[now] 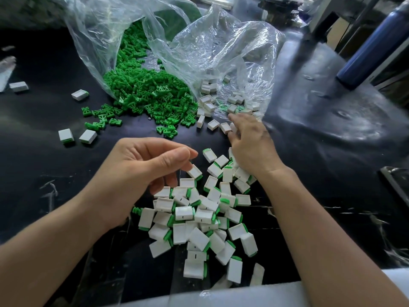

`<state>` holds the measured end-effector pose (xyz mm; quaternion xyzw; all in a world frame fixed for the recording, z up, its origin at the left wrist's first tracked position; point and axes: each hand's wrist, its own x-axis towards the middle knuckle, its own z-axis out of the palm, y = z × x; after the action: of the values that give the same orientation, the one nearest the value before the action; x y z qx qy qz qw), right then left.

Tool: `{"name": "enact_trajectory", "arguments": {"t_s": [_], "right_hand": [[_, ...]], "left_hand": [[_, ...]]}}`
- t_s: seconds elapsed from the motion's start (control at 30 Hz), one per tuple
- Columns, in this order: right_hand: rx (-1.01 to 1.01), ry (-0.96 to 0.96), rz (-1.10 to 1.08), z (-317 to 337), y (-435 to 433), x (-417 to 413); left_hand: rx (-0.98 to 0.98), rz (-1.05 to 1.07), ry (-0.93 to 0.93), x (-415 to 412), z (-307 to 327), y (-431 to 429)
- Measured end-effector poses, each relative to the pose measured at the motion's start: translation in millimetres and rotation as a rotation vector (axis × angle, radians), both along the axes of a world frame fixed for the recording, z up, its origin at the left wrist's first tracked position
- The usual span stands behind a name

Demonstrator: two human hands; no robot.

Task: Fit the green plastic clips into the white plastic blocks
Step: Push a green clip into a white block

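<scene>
A heap of green clips [146, 91] spills from a clear plastic bag [106, 41] at the back left. Empty white blocks [208, 103] lie at the mouth of a second clear bag [232, 47]. My right hand [250, 140] reaches to that mouth, palm down, and its fingertips curl round one white block [233, 127]. My left hand [150, 165] hovers over a pile of white blocks with green clips fitted [199, 216]. Its fingers are loosely curled with nothing between them. One fitted block [194, 171] lies just under its fingertips.
The table has a black cover [44, 162]. Several stray blocks lie at the left [66, 135], with loose clips [99, 118] near them. A dark blue bottle [374, 45] stands at the back right. A white cloth edge [265, 295] runs along the near side.
</scene>
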<state>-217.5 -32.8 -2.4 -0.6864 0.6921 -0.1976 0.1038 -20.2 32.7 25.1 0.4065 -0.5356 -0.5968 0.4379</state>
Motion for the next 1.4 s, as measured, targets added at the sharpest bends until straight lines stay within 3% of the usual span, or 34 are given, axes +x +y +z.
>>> {"name": "enact_trajectory", "arguments": {"t_s": [0.27, 0.37, 0.47, 0.6, 0.77, 0.9, 1.1, 1.23, 1.4], "right_hand": [[-0.072, -0.039, -0.075, 1.4, -1.1, -2.3], [-0.098, -0.312, -0.056, 12.1, 5.3, 3.6], [0.048, -0.7, 0.136, 23.8, 20.1, 19.8], [0.202, -0.845, 0.384, 24.9, 35.5, 40.1], [0.125, -0.735, 0.351, 20.4, 37.7, 46.7], [-0.05, -0.351, 0.28, 15.0, 32.7, 50.1], [0.032, 0.071, 0.475, 6.3, 18.1, 64.4], [0.183, 0.186, 0.52, -0.9, 17.4, 67.2], [-0.097, 0.122, 0.383, 6.1, 17.6, 56.5]], "left_hand": [[-0.008, 0.018, -0.03, -0.5, -2.8, -2.4], [0.031, 0.152, -0.052, 0.0, -8.2, -6.1], [0.018, 0.24, -0.133, 1.6, -12.3, -9.8], [0.033, 0.203, -0.143, -0.7, -11.7, -9.3], [0.067, 0.229, -0.108, -1.3, -10.7, -9.1], [0.113, 0.358, -0.044, 2.9, -12.7, -15.5], [0.157, 0.396, 0.073, 7.1, -8.9, -17.7], [0.161, 0.384, 0.084, 6.5, -8.4, -17.6], [0.163, 0.396, 0.073, 7.9, -8.3, -18.4]]}}
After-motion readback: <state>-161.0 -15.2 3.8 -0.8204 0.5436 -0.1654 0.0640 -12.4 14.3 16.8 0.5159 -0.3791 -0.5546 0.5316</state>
